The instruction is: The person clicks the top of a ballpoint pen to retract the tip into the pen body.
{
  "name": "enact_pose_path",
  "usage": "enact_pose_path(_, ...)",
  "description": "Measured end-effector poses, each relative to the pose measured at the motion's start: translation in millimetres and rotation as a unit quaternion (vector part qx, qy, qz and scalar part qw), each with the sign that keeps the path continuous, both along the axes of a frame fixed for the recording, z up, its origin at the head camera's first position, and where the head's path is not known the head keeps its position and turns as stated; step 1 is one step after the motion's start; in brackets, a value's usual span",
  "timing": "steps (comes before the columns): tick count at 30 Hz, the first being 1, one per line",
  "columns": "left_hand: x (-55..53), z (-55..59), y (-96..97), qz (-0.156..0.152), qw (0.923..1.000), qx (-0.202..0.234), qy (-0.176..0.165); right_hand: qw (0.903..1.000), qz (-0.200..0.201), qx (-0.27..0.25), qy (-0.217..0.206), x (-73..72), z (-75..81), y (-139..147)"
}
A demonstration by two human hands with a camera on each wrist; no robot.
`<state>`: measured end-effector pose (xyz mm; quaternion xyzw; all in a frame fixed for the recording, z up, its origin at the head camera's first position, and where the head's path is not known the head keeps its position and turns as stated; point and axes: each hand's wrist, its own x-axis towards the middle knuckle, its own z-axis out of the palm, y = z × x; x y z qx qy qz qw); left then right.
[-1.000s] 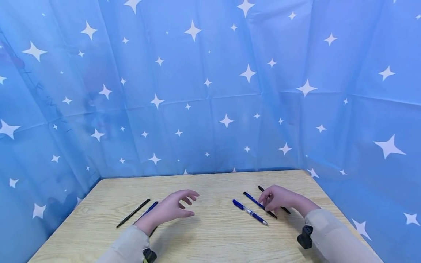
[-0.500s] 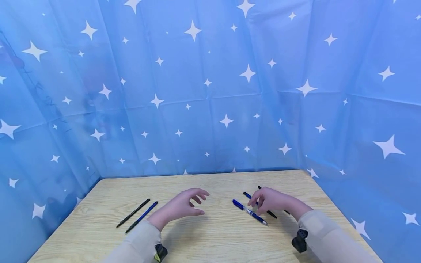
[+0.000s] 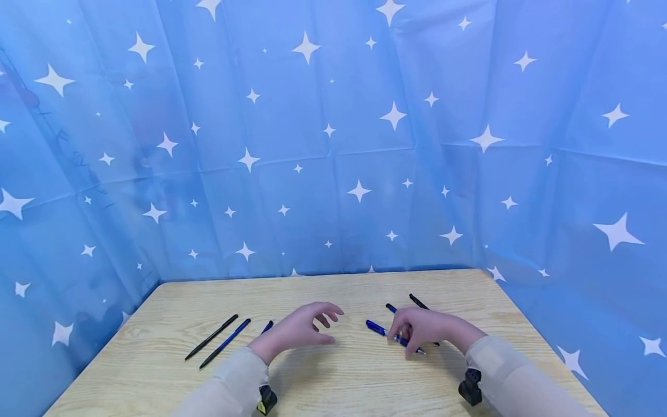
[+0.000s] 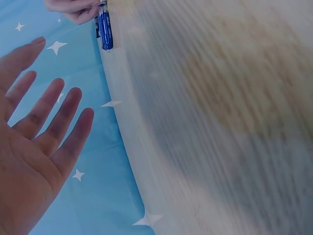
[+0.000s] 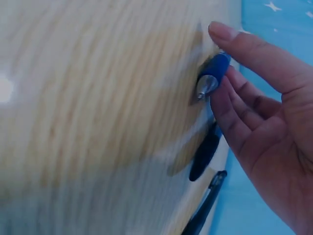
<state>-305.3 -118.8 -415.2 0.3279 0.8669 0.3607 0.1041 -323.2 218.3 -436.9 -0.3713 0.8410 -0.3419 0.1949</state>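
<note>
Your right hand (image 3: 424,326) is over the blue pen (image 3: 376,328) on the right-hand part of the wooden table (image 3: 333,382); its fingers and thumb curl around the barrel from either side, with only a small gap between the tips, though you cannot tell how firmly they pinch; the capped end sticks out to the left of your fingers, and the metal writing tip sticks out toward the right, pointing roughly at the right wrist camera; the left wrist view shows small pale marks along the blue side of this pen, perhaps lettering, but they are too small and soft to read.

Your left hand (image 3: 302,327) hangs above the middle of the table and holds nothing; its thumb stands well apart from the fingers, which are loosely bent and spread in the left wrist view.

Just behind your right hand lies a dark blue pen (image 3: 391,307), partly covered by the hand; beyond it is a black pen (image 3: 418,301), also partly hidden; to the left, a slim black pen (image 3: 211,337) and a blue-and-black pen (image 3: 225,343) lie side by side, slanted and apart, and a third pen (image 3: 267,326) shows only its blue end behind your left wrist; any print on these is too small to make out; around the table hangs a blue curtain (image 3: 292,191) with white stars.
</note>
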Motion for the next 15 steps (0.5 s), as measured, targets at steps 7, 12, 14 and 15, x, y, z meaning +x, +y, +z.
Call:
enact_pose_path(7,1.2,-2.3,5.7,-0.006,0.9999,0.005,-0.012,0.9997,-0.018,0.019,0.005,2.9,-0.4,-5.1)
enact_pose_path(12,1.5,-2.8,8.2,-0.006,0.9999,0.000,-0.010,0.9993,-0.023,0.029,0.005,5.4,3.9,-8.4)
enact_pose_path(14,1.1,-3.3,9.7,-0.007,0.9999,-0.001,-0.010,0.9991,-0.025,0.034,0.001,5.2,4.4,-8.8)
enact_pose_path(15,0.9,-3.5,10.4,-0.008,0.9999,-0.002,-0.010,0.9990,-0.026,0.036,0.001,5.0,4.3,-8.7)
